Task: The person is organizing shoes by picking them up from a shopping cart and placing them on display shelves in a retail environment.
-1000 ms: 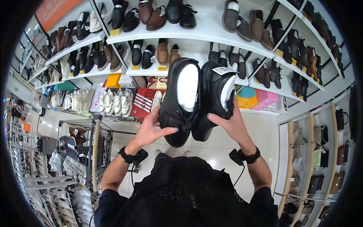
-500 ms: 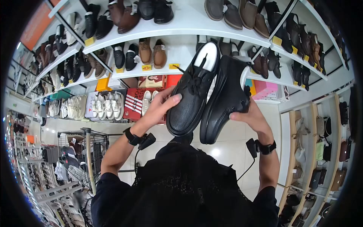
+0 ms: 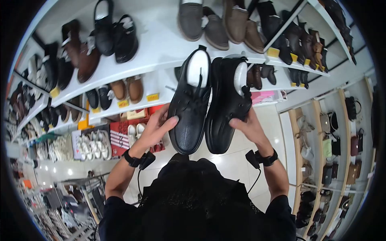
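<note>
Two black leather lace-up shoes are held side by side in front of me, toes toward my body. My left hand (image 3: 157, 127) is closed around the side of the left shoe (image 3: 185, 128), thumb on its upper near the toe. That shoe faces up, showing its white insole and black laces. My right hand (image 3: 247, 125) grips the right shoe (image 3: 219, 128), which is tilted so its thick black sole edge turns toward the other shoe. The fingers of both hands are partly hidden behind the shoes.
Ahead, a white upper shelf (image 3: 157, 52) bears several shoes, with yellow tags (image 3: 152, 97) along the shelf below. White shoes (image 3: 94, 143) stand lower left. A wooden rack (image 3: 317, 160) with bags is at right, a wire cart (image 3: 82, 197) at lower left.
The view has tilted upward and turned right, so the shelves and rack sit elsewhere in the frame. Both shoes remain in my hands, and the right one has turned slightly more upright.
</note>
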Action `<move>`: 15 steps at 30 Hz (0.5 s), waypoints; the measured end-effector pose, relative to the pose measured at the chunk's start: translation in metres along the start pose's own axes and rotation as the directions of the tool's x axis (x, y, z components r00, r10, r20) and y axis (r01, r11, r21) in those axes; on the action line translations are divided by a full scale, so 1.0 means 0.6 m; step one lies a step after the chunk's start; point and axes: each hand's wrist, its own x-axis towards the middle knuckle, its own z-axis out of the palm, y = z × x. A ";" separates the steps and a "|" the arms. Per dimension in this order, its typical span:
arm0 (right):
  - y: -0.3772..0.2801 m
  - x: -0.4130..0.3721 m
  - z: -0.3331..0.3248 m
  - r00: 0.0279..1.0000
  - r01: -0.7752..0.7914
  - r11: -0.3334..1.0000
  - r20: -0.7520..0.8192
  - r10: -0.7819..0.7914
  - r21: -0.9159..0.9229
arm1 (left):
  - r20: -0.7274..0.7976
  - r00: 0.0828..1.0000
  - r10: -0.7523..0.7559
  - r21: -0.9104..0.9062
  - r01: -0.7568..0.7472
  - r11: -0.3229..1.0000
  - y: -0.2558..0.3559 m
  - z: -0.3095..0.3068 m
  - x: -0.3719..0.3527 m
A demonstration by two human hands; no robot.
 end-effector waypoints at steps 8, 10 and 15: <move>-0.009 -0.026 -0.071 0.997 0.037 0.992 -0.059 -0.044 -0.122 | 0.237 0.971 -0.030 -0.025 0.037 0.999 -0.018 0.038 0.091; -0.005 -0.040 -0.097 0.998 0.017 0.991 -0.063 -0.026 -0.132 | 0.264 0.963 -0.044 0.011 0.043 0.999 -0.019 0.062 0.107; 0.002 -0.090 -0.173 0.996 0.027 0.989 -0.075 -0.038 -0.142 | 0.323 0.943 -0.086 0.117 0.050 0.992 -0.027 0.147 0.134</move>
